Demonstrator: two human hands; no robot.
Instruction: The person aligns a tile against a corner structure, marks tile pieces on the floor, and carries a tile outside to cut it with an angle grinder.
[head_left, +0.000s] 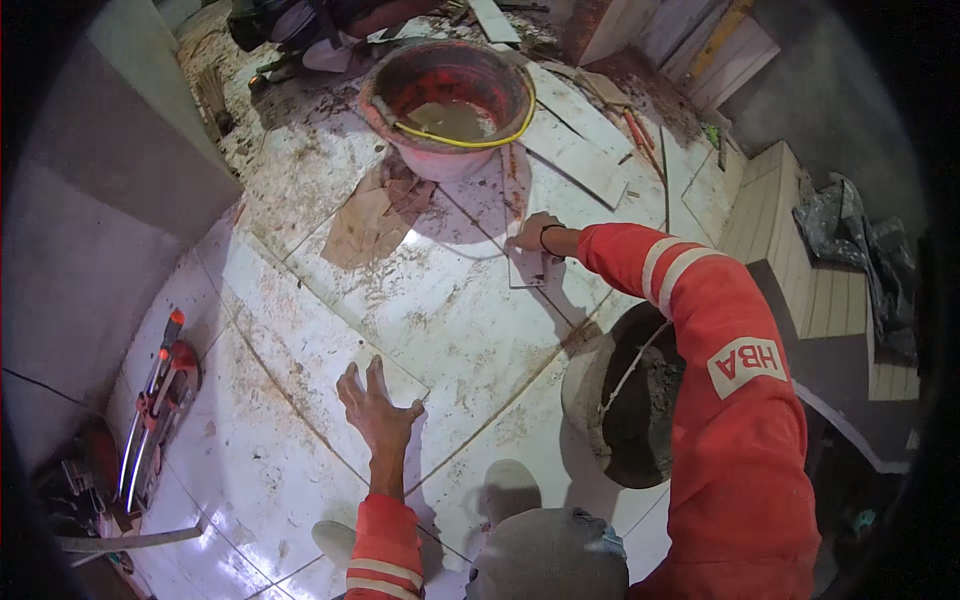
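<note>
My left hand (pixel 380 405) has its fingers spread, fingertips at the corner of a large white floor tile (pixel 330 300) smeared with brown dirt. Farther off and to the right, my right hand (pixel 533 232) is closed over the edge of a narrow tile strip (pixel 526 268) lying flat; the fingertips are partly hidden. Beyond that hand stands a dirty red bucket (pixel 455 168) with a yellow handle and murky liquid inside. Beside my right arm, a dark bucket (pixel 590 390) holds grey mortar (pixel 660 390), partly covered by my red sleeve.
At the left stands a tile cutter (pixel 150 410) with metal rails. Torn brown cardboard (pixel 370 225) lies before the red bucket. White tile offcuts (pixel 575 155) are scattered at the far right. Stacked tiles (pixel 770 215) and a dark plastic sheet (pixel 860 240) line the right wall.
</note>
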